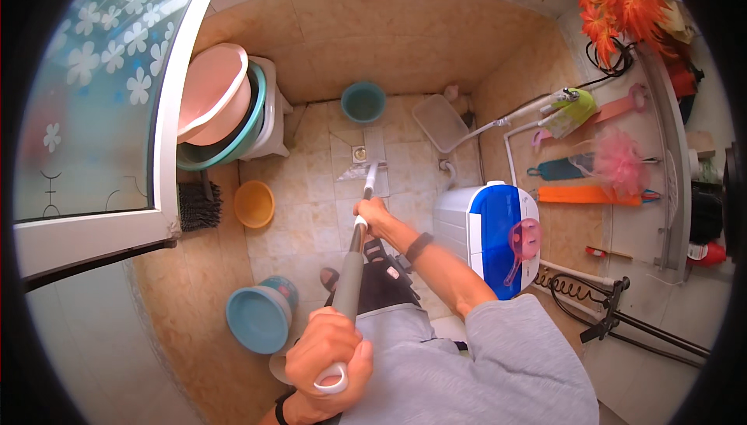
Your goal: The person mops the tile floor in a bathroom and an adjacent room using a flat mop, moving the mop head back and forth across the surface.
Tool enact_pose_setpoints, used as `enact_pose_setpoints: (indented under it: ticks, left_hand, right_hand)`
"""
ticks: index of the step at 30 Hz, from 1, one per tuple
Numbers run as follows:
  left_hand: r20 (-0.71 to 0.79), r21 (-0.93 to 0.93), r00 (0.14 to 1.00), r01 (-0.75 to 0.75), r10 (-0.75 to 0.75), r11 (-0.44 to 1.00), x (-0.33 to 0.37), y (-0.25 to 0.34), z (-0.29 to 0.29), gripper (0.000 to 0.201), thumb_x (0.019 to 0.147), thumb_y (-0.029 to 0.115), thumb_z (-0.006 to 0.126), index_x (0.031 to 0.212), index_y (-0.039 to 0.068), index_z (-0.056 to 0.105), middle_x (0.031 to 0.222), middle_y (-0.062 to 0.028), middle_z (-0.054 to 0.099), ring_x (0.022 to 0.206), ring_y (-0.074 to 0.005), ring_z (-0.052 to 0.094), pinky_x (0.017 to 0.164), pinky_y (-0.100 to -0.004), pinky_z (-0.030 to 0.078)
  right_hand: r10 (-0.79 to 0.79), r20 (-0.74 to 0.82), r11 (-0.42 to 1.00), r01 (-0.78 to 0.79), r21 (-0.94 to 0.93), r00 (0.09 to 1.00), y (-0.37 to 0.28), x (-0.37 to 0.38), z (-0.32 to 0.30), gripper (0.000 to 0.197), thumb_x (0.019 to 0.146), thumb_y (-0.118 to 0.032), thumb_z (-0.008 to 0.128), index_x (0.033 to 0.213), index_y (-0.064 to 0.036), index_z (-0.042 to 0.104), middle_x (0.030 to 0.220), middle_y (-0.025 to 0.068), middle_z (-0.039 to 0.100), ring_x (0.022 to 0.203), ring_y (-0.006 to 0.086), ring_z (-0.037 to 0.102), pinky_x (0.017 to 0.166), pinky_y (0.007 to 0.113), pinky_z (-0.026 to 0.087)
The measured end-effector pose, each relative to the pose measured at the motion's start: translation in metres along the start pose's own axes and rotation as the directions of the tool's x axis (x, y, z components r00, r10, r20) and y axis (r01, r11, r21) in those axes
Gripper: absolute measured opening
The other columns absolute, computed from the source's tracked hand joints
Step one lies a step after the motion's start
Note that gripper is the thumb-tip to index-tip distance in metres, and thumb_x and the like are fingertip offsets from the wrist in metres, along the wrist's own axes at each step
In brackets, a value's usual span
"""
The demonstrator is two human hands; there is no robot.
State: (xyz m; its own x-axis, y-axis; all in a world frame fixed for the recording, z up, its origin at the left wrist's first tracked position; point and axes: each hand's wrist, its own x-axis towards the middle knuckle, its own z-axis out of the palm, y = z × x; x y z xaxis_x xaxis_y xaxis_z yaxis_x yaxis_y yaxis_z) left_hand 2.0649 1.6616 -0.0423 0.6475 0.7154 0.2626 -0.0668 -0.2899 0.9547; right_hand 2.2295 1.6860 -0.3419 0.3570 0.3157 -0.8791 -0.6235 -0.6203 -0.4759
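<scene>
A long grey-and-white pole (pixel 352 285) slants down and away from me to the tiled floor. Its far end joins a thin, wide blade (pixel 377 166), so it looks like a floor squeegee, lying close beside a square metal floor drain (pixel 359 153). My left hand (pixel 331 359) is wrapped round the top of the pole, where a white ring (pixel 332 379) shows below the fingers. Farther down the shaft, my right hand (pixel 372 216) grips it with closed fingers.
A teal basin (pixel 363 102) stands by the far wall, a yellow basin (pixel 254 204) and blue bucket (pixel 258 319) at left. Stacked basins (pixel 214 94) rest on a white stool near the open door (pixel 167 153). A blue-and-white washing machine (pixel 494 230) stands right.
</scene>
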Motion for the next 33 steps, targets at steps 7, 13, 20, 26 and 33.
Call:
enact_pose_setpoints:
  ticks: [7, 13, 20, 26, 33]
  left_hand:
    - [0.237, -0.105, 0.970, -0.029, 0.053, 0.994, -0.005, 0.031, -0.028, 0.017, 0.065, -0.001, 0.066, 0.061, 0.006, 0.051, 0.057, -0.0039, 0.053, 0.054, -0.0199, 0.051, 0.058, -0.0336, 0.040]
    - [0.158, -0.181, 0.985, -0.033, 0.062, 0.983, -0.007, 0.029, -0.035, 0.024, 0.071, 0.010, 0.065, 0.067, 0.008, 0.042, 0.055, -0.0039, 0.048, 0.050, -0.0179, 0.047, 0.057, -0.0354, 0.041]
    - [0.050, -0.196, 0.998, -0.018, 0.029, 0.980, -0.022, 0.009, -0.039, 0.019, 0.066, 0.002, 0.064, 0.067, 0.006, 0.045, 0.054, -0.0036, 0.048, 0.046, -0.0181, 0.045, 0.050, -0.0325, 0.039]
    - [0.209, -0.085, 0.970, -0.108, 0.124, 0.990, -0.030, -0.004, -0.040, 0.019, 0.062, -0.002, 0.063, 0.063, 0.007, 0.045, 0.054, -0.0035, 0.049, 0.046, -0.0192, 0.047, 0.050, -0.0322, 0.039]
    - [0.105, -0.113, 0.992, -0.063, 0.076, 0.992, -0.051, 0.033, -0.079, 0.023, 0.064, 0.003, 0.067, 0.070, 0.009, 0.046, 0.058, -0.0049, 0.055, 0.054, -0.0200, 0.054, 0.059, -0.0357, 0.044]
  right_hand:
    - [-0.006, 0.055, 0.967, -0.008, 0.255, 0.998, 0.030, -0.023, -0.003, 0.008, 0.071, 0.001, 0.053, 0.069, 0.0045, 0.046, 0.056, 0.0110, 0.047, 0.043, 0.0224, 0.050, 0.035, 0.036, 0.039]
    - [0.056, 0.113, 0.814, -0.111, 0.571, 0.992, 0.049, -0.042, -0.015, 0.009, 0.072, -0.002, 0.051, 0.075, 0.0024, 0.043, 0.056, 0.0127, 0.046, 0.043, 0.0239, 0.049, 0.038, 0.036, 0.042]
    - [0.029, 0.131, 0.781, -0.104, 0.616, 0.991, 0.068, -0.030, 0.012, 0.011, 0.073, -0.004, 0.052, 0.073, 0.0017, 0.043, 0.057, 0.0100, 0.045, 0.044, 0.0185, 0.046, 0.038, 0.030, 0.040]
    - [-0.045, 0.186, 0.755, -0.089, 0.650, 0.982, 0.054, -0.013, 0.039, 0.010, 0.074, -0.003, 0.052, 0.071, 0.0024, 0.044, 0.058, 0.0097, 0.046, 0.046, 0.0190, 0.048, 0.038, 0.029, 0.040]
    - [-0.130, 0.280, 0.771, -0.081, 0.632, 0.951, 0.060, -0.056, 0.055, 0.009, 0.077, -0.005, 0.050, 0.074, 0.0027, 0.046, 0.061, 0.0119, 0.049, 0.051, 0.0220, 0.050, 0.047, 0.033, 0.044]
